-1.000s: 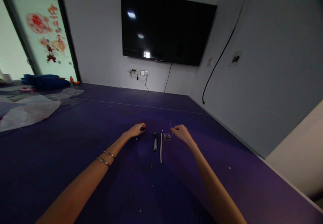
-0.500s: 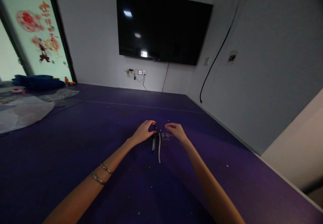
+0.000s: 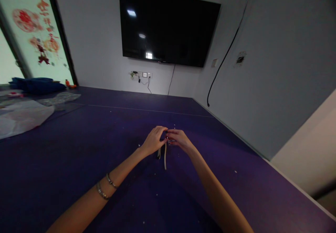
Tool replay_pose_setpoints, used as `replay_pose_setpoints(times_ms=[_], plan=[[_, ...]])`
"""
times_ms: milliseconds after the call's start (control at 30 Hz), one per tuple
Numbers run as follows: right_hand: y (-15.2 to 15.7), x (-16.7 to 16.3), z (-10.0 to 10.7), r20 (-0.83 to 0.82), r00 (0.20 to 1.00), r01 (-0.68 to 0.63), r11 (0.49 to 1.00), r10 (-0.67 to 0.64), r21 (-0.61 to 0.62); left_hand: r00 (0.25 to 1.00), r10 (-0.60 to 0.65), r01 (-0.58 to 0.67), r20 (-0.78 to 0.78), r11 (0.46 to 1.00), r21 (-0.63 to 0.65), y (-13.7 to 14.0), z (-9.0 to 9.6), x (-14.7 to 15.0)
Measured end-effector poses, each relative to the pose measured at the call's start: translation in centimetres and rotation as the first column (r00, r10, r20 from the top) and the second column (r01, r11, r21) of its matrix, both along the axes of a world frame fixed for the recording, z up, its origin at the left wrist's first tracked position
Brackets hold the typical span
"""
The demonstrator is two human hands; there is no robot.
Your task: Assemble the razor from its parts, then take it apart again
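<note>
My left hand [image 3: 153,142] is curled closed, thumb below and fingers above, around a small dark object [image 3: 166,131] too small to identify. My right hand [image 3: 180,140] meets it from the right, fingers pinched together at the same spot; what they hold is hidden. Just beneath the hands a short cream-coloured cable [image 3: 165,157] lies on the purple surface [image 3: 162,208]. Beside it, partly covered by my left hand, rests a slim dark-and-grey tool [image 3: 159,153]. A small cluster of clear pieces [image 3: 171,142] shows partly behind my right fingers.
White plastic sheeting [image 3: 28,117] and a folded blue cloth [image 3: 36,85] lie at the far left, near a small orange item [image 3: 69,84]. Tiny white scraps dot the surface. A black cable [image 3: 227,52] hangs down the right wall; a television [image 3: 168,26] is mounted ahead.
My left hand has shifted slightly right with the dark object. The right hand has moved left, and its fingers now meet the left hand's fingertips above the cable.
</note>
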State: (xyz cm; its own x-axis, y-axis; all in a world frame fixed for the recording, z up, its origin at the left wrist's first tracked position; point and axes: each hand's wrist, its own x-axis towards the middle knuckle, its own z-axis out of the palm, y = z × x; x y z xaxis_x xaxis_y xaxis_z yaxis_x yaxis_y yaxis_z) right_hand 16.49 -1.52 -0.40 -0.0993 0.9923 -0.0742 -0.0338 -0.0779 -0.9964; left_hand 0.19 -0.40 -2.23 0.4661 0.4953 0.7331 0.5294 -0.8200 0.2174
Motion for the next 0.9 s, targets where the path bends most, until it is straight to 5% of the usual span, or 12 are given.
replay_pose_setpoints(times_ms=[200, 367, 600, 900], plan=[[-0.1, 0.1, 0.1, -0.016, 1.0, 0.014, 0.998, -0.013, 0.068, 1.0, -0.023, 0.022, -0.009, 0.998, -0.065, -0.4, 0.3, 0.0], [0.2, 0.2, 0.1, -0.078, 0.992, 0.107, 0.986, -0.097, 0.13, 0.985, 0.077, -0.055, 0.156, 0.989, -0.14, -0.2, 0.2, 0.1], [-0.1, -0.4, 0.4, -0.151, 0.983, 0.126, 0.979, -0.102, 0.161, 0.947, 0.1, 0.059, 0.304, 0.878, -0.474, 0.6, -0.2, 0.7], [0.1, -0.6, -0.1, -0.094, 0.991, 0.113, 0.983, -0.1, 0.142, 0.888, 0.136, 0.15, 0.44, 0.818, -0.555, 1.5, -0.4, 0.3]])
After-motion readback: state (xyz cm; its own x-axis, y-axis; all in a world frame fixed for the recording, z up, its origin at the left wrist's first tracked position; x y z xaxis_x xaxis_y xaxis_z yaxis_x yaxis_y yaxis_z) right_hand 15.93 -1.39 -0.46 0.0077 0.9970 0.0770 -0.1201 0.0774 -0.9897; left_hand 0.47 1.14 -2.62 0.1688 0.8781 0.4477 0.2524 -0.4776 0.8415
